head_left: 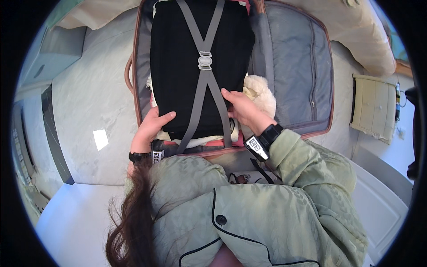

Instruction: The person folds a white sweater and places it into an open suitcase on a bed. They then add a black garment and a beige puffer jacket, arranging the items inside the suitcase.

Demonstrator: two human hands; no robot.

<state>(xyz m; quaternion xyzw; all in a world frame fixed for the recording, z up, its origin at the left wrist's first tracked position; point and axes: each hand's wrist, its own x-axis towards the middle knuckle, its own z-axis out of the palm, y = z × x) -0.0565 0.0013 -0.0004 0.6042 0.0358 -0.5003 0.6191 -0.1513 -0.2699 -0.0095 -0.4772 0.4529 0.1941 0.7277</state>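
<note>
A folded black garment (178, 66) lies flat in an open suitcase (143, 80). Grey crossed straps (199, 107) run over it, joined by a buckle (205, 61) near the middle. My left hand (150, 127) grips the garment's near left edge, thumb on top and the other fingers hidden at its side. On the right edge, beside a strap, my right hand (242, 107) closes with its thumb on top and fingers partly tucked under. White and pink cloth shows beneath the near end. Fluffy cream fabric (262, 95) bulges out next to my right hand.
The suitcase's grey-lined other half (291, 66), with a zip, lies open to the right. Light marble-like floor (95, 102) spreads leftward. A small cream cabinet (372, 107) stands at the right, and draped beige fabric (351, 35) hangs at the far right.
</note>
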